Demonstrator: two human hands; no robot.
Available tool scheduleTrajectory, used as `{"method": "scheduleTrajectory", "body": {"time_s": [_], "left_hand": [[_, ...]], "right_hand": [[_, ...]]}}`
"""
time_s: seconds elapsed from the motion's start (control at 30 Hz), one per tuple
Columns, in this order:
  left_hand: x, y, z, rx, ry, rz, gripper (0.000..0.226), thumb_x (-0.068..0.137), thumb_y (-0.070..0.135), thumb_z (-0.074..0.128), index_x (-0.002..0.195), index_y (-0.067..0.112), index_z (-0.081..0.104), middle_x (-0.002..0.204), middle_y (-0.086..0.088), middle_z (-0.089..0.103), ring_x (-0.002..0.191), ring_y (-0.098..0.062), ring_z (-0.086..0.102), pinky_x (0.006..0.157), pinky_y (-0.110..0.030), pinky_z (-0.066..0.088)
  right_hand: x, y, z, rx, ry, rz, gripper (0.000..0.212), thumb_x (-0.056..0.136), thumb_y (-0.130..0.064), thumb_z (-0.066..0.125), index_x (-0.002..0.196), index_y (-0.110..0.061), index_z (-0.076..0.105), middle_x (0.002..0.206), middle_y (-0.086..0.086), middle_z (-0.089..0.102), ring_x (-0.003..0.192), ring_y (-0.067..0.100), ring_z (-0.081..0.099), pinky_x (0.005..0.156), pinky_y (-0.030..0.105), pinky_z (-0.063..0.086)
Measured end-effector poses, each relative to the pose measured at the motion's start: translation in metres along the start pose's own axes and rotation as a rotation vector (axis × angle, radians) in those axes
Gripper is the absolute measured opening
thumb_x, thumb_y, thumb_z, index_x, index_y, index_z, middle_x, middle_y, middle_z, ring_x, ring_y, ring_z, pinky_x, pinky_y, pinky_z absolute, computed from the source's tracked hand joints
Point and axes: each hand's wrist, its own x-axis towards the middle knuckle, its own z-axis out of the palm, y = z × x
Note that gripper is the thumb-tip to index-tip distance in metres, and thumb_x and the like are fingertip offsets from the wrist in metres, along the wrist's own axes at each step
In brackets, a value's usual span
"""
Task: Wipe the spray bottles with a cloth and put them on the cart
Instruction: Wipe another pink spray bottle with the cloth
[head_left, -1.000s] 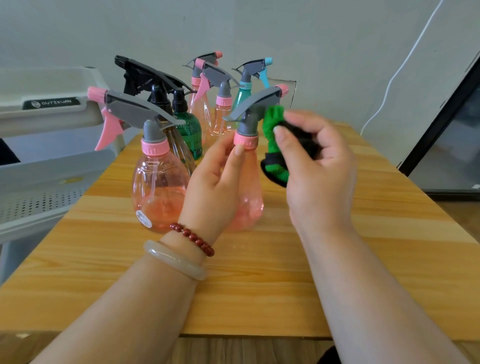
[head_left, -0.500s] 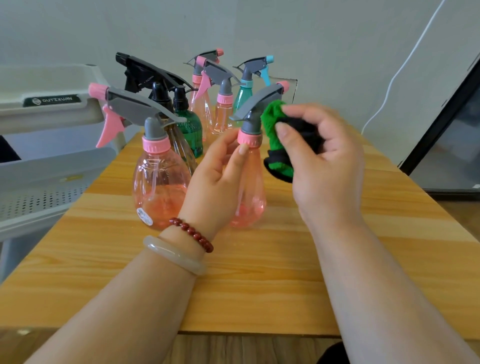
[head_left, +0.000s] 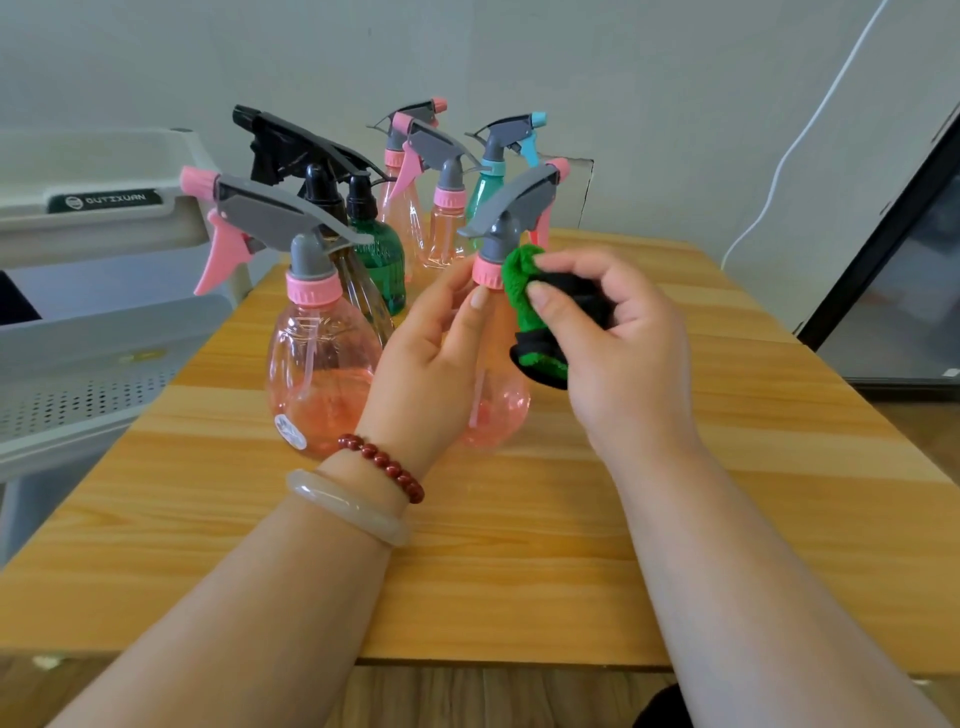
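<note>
A clear pink spray bottle (head_left: 498, 410) with a grey trigger head stands on the wooden table (head_left: 519, 545). My left hand (head_left: 426, 364) holds it by the neck and shoulder, fingers curled round it. My right hand (head_left: 618, 353) grips a bunched green and black cloth (head_left: 524, 301) pressed against the bottle's right side, just below the pink collar. A second pink bottle (head_left: 317, 364) stands to the left, apart from my hands. Behind are several more spray bottles: a dark green one (head_left: 379, 260), two pink ones (head_left: 447, 228) and a teal one (head_left: 491, 176).
A grey plastic cart (head_left: 98, 332) with a perforated shelf stands against the table's left side. A white cable (head_left: 795, 140) hangs on the wall at the right. A dark framed panel (head_left: 893, 291) sits at the far right.
My right hand has slid the cloth down from the trigger head to the bottle's neck and shoulder. My left hand keeps its hold on the bottle.
</note>
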Motion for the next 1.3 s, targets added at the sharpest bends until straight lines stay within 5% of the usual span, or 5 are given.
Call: {"method": "scheduleTrajectory", "body": {"time_s": [0.2,0.43,0.63,0.93,1.3], "left_hand": [[0.0,-0.001,-0.003,-0.048,0.024,-0.112,0.038,0.106,0.035,0.039,0.143,0.038,0.046,0.126,0.034,0.05,0.121,0.022,0.041,0.101,-0.002,0.03],[0.0,0.001,0.004,-0.003,-0.142,-0.05,0.041,0.107,0.022,0.04,0.122,0.058,0.03,0.124,0.044,0.04,0.118,0.03,0.035,0.101,-0.002,0.027],[0.001,-0.007,0.0,0.128,-0.076,-0.012,0.043,0.106,0.029,0.04,0.148,0.028,0.032,0.128,0.024,0.051,0.109,0.021,0.048,0.093,-0.001,0.037],[-0.004,0.005,0.006,0.018,0.022,-0.025,0.023,0.105,0.036,0.038,0.122,0.034,0.053,0.087,0.018,0.057,0.071,0.007,0.056,0.065,-0.012,0.043],[-0.003,0.012,0.008,-0.022,0.008,-0.131,0.022,0.105,0.036,0.042,0.116,0.046,0.058,0.101,0.023,0.067,0.093,0.008,0.061,0.082,-0.019,0.05]], "right_hand": [[-0.005,0.012,0.001,-0.03,-0.113,0.271,0.03,0.087,-0.001,0.07,0.08,-0.03,0.067,0.076,-0.016,0.068,0.067,-0.007,0.062,0.063,0.007,0.046],[-0.004,0.001,0.007,0.307,0.052,0.354,0.023,0.089,-0.005,0.068,0.085,-0.027,0.073,0.083,-0.004,0.074,0.078,0.013,0.07,0.067,0.03,0.057],[-0.01,0.015,0.01,0.116,0.026,0.541,0.023,0.088,-0.009,0.07,0.08,-0.03,0.073,0.08,-0.008,0.073,0.073,0.014,0.069,0.078,0.043,0.06],[-0.007,-0.004,0.009,0.076,0.03,0.253,0.022,0.091,-0.013,0.067,0.09,-0.034,0.072,0.092,-0.012,0.073,0.089,0.01,0.069,0.083,0.037,0.059],[-0.011,-0.004,0.012,0.038,0.012,0.193,0.019,0.095,-0.02,0.061,0.101,-0.035,0.07,0.103,-0.011,0.072,0.098,0.009,0.067,0.086,0.035,0.056]]}}
